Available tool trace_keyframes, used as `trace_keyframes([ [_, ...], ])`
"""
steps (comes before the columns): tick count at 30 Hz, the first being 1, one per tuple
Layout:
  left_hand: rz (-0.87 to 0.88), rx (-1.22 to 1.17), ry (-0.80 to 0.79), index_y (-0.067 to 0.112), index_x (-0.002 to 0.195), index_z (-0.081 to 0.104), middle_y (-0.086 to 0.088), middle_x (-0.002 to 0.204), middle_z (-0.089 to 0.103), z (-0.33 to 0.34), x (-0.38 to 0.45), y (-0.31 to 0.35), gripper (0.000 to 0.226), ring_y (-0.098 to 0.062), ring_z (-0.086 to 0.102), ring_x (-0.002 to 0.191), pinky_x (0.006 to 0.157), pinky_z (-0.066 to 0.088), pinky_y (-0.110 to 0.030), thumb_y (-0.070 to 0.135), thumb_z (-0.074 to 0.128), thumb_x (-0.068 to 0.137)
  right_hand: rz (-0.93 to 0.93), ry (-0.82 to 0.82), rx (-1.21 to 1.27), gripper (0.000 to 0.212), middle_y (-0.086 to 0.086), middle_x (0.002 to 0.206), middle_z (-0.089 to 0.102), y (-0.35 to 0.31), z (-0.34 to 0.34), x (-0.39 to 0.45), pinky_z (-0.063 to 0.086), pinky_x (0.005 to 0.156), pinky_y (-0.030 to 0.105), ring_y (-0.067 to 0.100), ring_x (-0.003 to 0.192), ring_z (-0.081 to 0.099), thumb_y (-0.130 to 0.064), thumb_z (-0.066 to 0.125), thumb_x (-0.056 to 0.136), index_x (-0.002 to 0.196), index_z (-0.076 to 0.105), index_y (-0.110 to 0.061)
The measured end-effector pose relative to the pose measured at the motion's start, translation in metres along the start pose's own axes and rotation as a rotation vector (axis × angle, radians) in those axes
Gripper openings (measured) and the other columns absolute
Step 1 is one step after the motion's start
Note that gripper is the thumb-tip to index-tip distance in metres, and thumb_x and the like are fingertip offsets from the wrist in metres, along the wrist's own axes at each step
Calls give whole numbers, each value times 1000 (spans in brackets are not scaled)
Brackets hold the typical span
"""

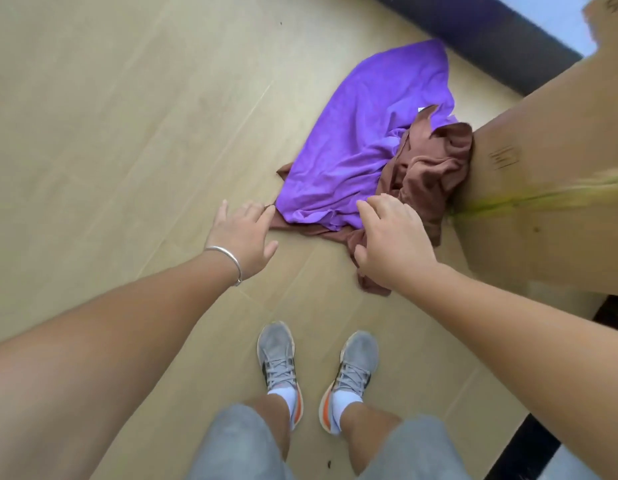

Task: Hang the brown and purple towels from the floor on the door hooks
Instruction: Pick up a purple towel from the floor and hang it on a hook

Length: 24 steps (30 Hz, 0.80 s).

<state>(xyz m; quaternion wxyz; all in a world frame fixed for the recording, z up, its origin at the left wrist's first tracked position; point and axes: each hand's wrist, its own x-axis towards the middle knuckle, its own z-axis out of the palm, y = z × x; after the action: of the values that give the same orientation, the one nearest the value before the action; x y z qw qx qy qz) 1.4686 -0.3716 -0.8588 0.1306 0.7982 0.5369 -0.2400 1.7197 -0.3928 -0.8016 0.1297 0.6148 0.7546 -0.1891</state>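
Reaching left hand spread open, right hand grasping brown towel, purple towel atop, box print unreadable

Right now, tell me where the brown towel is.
The brown towel lies on the floor right of centre, partly under the purple towel, bunched against the cardboard box.

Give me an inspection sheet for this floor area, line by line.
Surface: pale wood-look floor, a few dark specks.
Job's things: purple towel spread over crumpled brown towel, both on the floor.
Clutter: cardboard box touching the brown towel.
Grips: left hand open at the towels' near corner; right hand over the brown towel, grasp not clear.
Cables: nothing seen.
Surroundings: dark baseboard at top; grey shoes below; door hooks not in view.
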Motion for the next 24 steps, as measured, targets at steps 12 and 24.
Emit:
trace_keyframes([
  [12, 334, 158, 81, 13, 153, 10, -8, 160, 14, 195, 211, 21, 86, -21, 10, 147, 118, 2, -48, 66, 33, 89, 17, 38, -37, 76, 11, 152, 28, 36, 251, 174, 18, 116, 44, 26, 144, 17, -35, 61, 85, 147, 26, -9],
  [24, 403, 191, 132, 22, 153, 0, -1, 162, 1, 206, 254, 23, 76, -18, 2, 148, 116, -2, -51, 34, 44, 92, 42, 96, -90, 89, 10, 160, 17, 43, 307, 209, 8, 117, 51, 26, 147, 9, -71, 43, 82, 152, 21, -19],
])
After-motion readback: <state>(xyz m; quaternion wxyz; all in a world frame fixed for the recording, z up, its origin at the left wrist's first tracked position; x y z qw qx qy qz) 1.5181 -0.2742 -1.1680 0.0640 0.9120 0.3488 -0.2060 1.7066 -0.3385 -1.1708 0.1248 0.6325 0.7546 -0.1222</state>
